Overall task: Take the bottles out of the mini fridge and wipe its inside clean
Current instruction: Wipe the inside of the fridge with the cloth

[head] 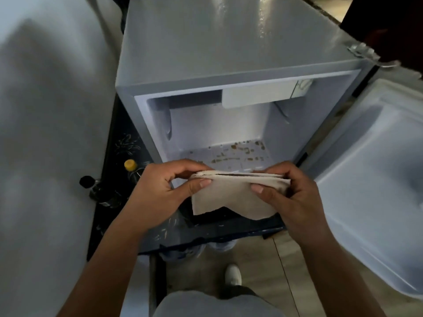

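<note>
The grey mini fridge (229, 46) stands open on a dark table, its white door (375, 179) swung out to the right. No bottles are inside it. Brown stains dot the fridge floor (235, 154). Just in front of the opening, my left hand (160, 186) and my right hand (288, 191) both pinch a folded white paper towel (229, 193) by its two ends. A dark smear shows along the towel's top fold. Two dark bottles stand on the table left of the fridge, one with a yellow cap (131, 165) and one with a black cap (87, 181).
A white wall (45, 133) fills the left side. The dark patterned table edge (206, 239) runs below the fridge. Clear plastic bottles (219, 244) sit under the table edge. Beige floor tiles and a white shoe (233, 274) lie below.
</note>
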